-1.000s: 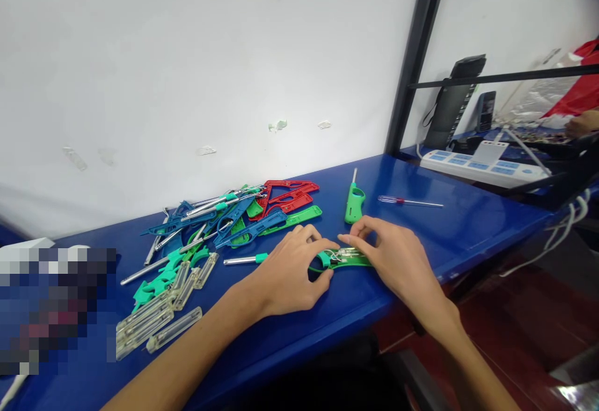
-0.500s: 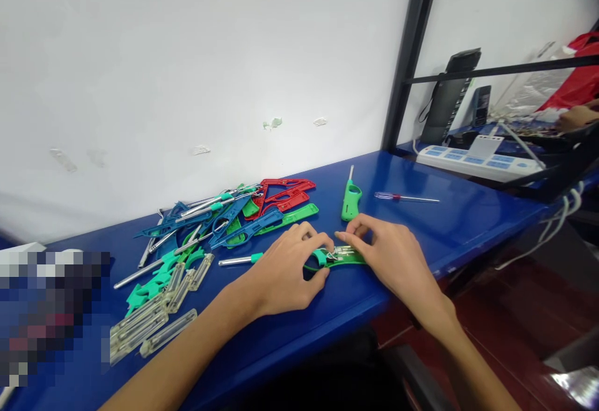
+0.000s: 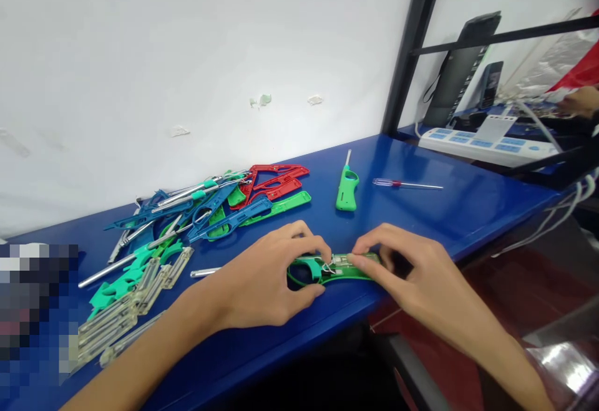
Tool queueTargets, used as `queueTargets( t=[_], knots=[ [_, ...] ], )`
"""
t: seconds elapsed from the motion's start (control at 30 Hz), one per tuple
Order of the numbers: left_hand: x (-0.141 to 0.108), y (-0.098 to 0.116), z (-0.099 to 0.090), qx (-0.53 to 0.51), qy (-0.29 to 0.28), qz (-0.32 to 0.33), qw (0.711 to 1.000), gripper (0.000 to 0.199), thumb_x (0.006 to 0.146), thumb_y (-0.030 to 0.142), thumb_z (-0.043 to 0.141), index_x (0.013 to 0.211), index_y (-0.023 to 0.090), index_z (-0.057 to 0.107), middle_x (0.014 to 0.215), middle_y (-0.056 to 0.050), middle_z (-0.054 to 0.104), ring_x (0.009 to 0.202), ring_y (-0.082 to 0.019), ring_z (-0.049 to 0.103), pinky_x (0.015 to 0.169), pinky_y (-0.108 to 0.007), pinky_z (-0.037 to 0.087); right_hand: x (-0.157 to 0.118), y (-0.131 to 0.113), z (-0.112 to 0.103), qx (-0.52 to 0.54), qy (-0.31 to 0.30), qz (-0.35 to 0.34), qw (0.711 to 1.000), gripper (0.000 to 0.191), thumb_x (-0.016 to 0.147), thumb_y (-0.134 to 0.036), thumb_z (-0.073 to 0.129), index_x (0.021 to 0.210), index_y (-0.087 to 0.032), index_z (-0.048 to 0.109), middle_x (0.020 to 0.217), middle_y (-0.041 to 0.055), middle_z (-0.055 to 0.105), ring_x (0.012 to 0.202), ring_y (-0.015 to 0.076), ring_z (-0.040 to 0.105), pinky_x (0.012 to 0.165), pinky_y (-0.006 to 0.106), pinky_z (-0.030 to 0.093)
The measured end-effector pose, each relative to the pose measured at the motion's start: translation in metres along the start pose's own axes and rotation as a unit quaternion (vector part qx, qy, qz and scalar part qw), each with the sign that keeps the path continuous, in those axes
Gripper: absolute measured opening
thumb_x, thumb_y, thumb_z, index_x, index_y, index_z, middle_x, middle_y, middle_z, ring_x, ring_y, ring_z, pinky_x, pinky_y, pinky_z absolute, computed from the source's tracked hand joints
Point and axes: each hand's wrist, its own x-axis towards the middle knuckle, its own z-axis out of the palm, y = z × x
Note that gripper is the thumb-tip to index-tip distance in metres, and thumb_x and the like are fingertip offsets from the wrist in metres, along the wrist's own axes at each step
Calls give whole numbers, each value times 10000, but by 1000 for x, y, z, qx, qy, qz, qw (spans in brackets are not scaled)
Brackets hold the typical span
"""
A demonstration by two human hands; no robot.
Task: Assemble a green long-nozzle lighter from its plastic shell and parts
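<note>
On the blue table's front part lies an open green lighter shell [image 3: 346,271] with a teal trigger piece, thin wires and a clear tank inside. My left hand [image 3: 269,274] grips its left part between thumb and fingers, and a metal tube [image 3: 204,272] sticks out beyond that hand. The thumb and index finger of my right hand [image 3: 402,261] press on the clear tank at the shell's right part. Behind my hands stands a closed green lighter [image 3: 347,190], its tube pointing to the wall.
A screwdriver [image 3: 407,184] lies at the back right. Blue shells [image 3: 229,221], red shells [image 3: 276,186], metal tubes, teal pieces [image 3: 116,289] and clear tanks [image 3: 110,330] are heaped at left. Beyond a black frame [image 3: 407,55] are a power strip [image 3: 489,147] and another person's hand.
The view has shifted, so the tabletop sits differently. My right fingers have come down onto the clear tank in the shell. My left hand has stayed at the shell's left part.
</note>
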Motion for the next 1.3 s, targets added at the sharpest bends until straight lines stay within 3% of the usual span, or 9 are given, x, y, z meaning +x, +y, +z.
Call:
queueTargets(
  t=[0.27, 0.53, 0.67, 0.83, 1.13, 1.3],
  knots=[
    [1, 4, -1, 43, -8, 2, 999, 224, 896, 285, 637, 1119, 304, 631, 1122, -2, 559, 924, -179, 584, 825, -339, 464, -8, 10, 1, 43, -1, -51, 998, 73, 1000, -339, 690, 937, -301, 691, 842, -56, 598, 612, 97, 455, 566, 268, 380],
    [4, 2, 4, 88, 18, 64, 994, 184, 936, 279, 594, 1101, 247, 667, 1108, -48, 546, 862, -179, 549, 752, -329, 463, -4, 9, 3, 46, 14, -62, 997, 41, 983, -289, 715, 951, -304, 695, 810, -63, 581, 613, 89, 479, 577, 253, 404],
    [4, 1, 9, 90, 50, 79, 992, 168, 947, 267, 588, 1087, 230, 673, 1142, -56, 551, 866, -171, 561, 783, -331, 487, -5, 11, 2, 43, 14, -66, 997, 46, 986, -288, 709, 950, -309, 690, 797, -69, 554, 609, 86, 466, 579, 245, 401],
    [1, 4, 15, 96, 82, 58, 990, 140, 937, 251, 590, 1053, 211, 658, 1201, -63, 572, 1011, -193, 600, 906, -345, 502, -4, 12, 2, 47, 10, -69, 996, 37, 988, -292, 708, 957, -305, 693, 824, -63, 572, 604, 86, 461, 567, 247, 398],
    [2, 8, 16, 93, 70, 64, 991, 184, 965, 212, 532, 1088, 197, 668, 1214, -81, 573, 1051, -204, 589, 973, -355, 487, -3, 10, 1, 34, -1, -67, 997, 58, 992, -332, 697, 952, -291, 705, 793, -40, 555, 596, 107, 457, 572, 269, 400],
    [3, 8, 17, 79, 61, 58, 993, 182, 961, 198, 533, 1092, 200, 660, 1203, -72, 579, 1031, -195, 590, 962, -338, 478, -1, 10, -2, 33, -11, -34, 999, 45, 963, -365, 741, 978, -326, 725, 786, -63, 573, 578, 91, 459, 564, 240, 410]
  ],
)
